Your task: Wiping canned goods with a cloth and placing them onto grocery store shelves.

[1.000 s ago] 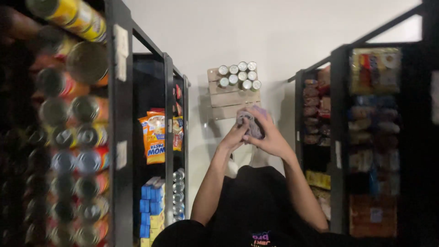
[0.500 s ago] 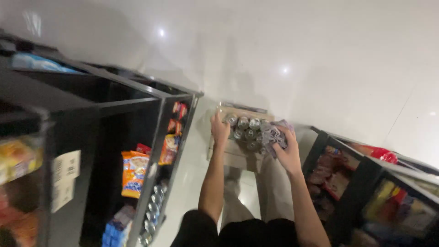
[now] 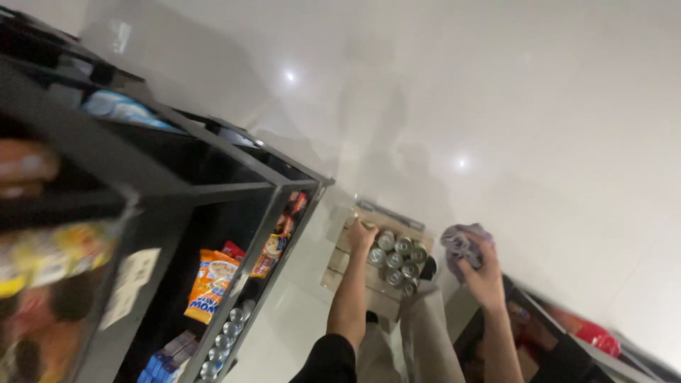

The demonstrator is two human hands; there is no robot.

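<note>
Left hand: laid on the edge of the cardboard tray of silver metal cans, grip state cannot be told.
Right hand: grip closed on crumpled grey cloth, just beside tray.
Tray: on pale wooden crate, beside black metal shelf.

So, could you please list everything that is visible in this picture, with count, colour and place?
Cans: about eight, silver tops, packed in the crate.
Crate: one, pale wood, on the floor ahead.
Cloth: one, greyish purple, bunched in the right hand.
Shelf unit: one, black, left side.
Snack bags: several, orange, on the left shelf.
Floor: white, glossy.
Left hand: on the crate's edge.
Right hand: gripping the cloth.
</note>
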